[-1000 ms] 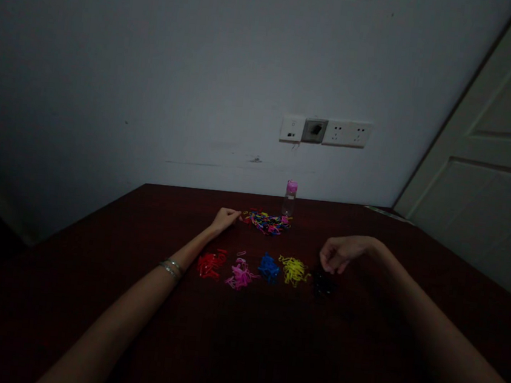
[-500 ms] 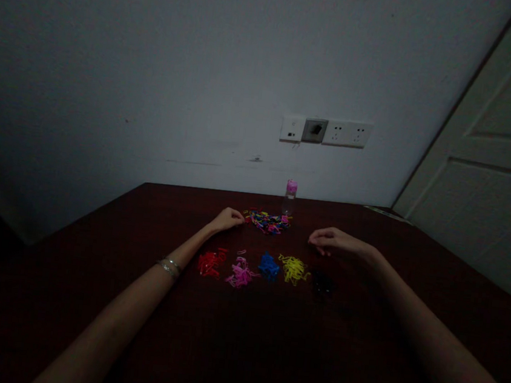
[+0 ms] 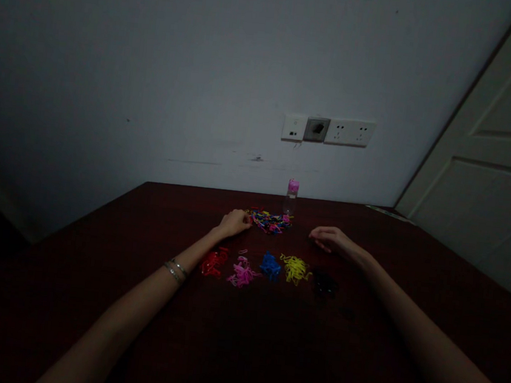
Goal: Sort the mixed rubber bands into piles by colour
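A mixed heap of small coloured pieces, which look like paper clips (image 3: 271,222), lies toward the back of the dark table. At its left edge is my left hand (image 3: 235,222), fingers pinched together; whatever they hold is too small to make out. My right hand (image 3: 329,238) rests on the table right of the heap, fingers loosely bent and somewhat apart, with nothing visible in them. Nearer to me runs a row of single-colour piles: red (image 3: 214,263), pink (image 3: 243,274), blue (image 3: 270,266), yellow (image 3: 295,269) and black (image 3: 324,283).
Behind the heap stands a clear bottle with a pink cap (image 3: 291,196). A wall with sockets (image 3: 328,131) borders the table's back edge. A pale panelled door (image 3: 491,161) is at the right. The light is dim.
My left hand has shifted slightly right, to the edge of the mixed heap. My right hand has stayed nearly in place. The whole view has moved a little.
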`<state>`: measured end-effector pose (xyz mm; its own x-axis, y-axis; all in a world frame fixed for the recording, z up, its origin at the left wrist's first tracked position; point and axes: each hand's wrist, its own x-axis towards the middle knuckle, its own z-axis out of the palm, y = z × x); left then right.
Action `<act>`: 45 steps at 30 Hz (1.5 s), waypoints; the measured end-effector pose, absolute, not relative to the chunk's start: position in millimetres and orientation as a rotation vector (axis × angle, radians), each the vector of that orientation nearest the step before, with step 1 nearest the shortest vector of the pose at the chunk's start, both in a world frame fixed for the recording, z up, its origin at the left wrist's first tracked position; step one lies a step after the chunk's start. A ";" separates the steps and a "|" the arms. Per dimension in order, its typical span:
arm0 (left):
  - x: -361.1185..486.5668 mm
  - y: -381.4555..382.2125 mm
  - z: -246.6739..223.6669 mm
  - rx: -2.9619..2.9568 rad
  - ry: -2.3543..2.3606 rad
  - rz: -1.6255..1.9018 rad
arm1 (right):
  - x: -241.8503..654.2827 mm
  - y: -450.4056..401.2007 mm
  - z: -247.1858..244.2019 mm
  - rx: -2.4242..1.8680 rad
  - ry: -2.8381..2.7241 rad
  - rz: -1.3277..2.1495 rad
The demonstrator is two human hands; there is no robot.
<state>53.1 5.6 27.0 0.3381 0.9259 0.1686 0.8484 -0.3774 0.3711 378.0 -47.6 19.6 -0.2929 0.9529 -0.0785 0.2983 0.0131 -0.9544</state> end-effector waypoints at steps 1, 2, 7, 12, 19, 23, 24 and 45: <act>52.7 5.7 27.0 2.381 1.606 0.519 | 377.9 -47.9 19.8 -1.303 -1.651 1.303; 52.4 5.5 26.9 2.377 1.607 0.517 | 377.6 -48.3 20.0 -1.306 -1.650 1.305; 54.8 3.4 22.8 2.379 1.697 0.582 | 377.1 -49.6 20.1 -1.275 -1.652 1.328; 57.0 2.8 17.6 2.393 1.741 0.610 | 377.7 -49.5 19.0 -1.300 -1.650 1.311; 51.5 9.3 26.5 2.374 1.677 0.674 | 377.9 -46.4 17.1 -1.301 -1.638 1.296; 40.0 4.3 52.6 2.402 1.444 0.736 | 379.0 -44.3 15.9 -1.301 -1.627 1.309; 35.4 0.0 59.8 2.419 1.378 0.724 | 379.2 -44.0 15.7 -1.298 -1.624 1.310; -38.0 -35.9 57.5 2.064 1.294 0.599 | 379.4 -38.6 10.9 -1.343 -1.646 1.207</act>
